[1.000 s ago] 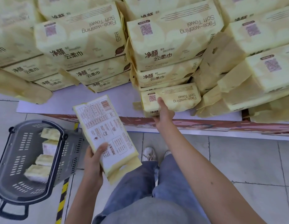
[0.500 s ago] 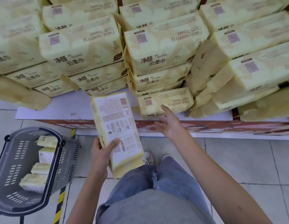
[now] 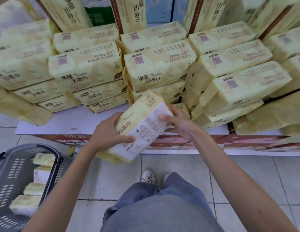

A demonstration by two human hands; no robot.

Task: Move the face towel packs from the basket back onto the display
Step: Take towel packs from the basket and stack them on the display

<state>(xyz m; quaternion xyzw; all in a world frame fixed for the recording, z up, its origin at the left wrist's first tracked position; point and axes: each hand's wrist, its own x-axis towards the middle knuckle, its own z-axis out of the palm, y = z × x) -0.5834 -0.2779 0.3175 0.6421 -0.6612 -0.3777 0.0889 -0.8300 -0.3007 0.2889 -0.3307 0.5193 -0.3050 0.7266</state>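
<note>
Gripping one face towel pack at centre frame, the person holds it tilted, with its white printed back turned up. It sits just in front of the display's lower stacks. The left hand wraps the pack's lower-left end, thumb pressed on the printed face and fingers curled over the yellow side. The right hand clasps the upper-right end, fingers bent round it. The pack hangs above the front edge of the white display platform; I cannot tell whether its far end touches the stack behind. Beyond it, stacked face towel packs fill the upper half of the frame in rows several layers deep. At lower left a dark grey shopping basket sits on the tiled floor, with four more packs lying inside. Grey jeans and pale shoes show at bottom centre.
</note>
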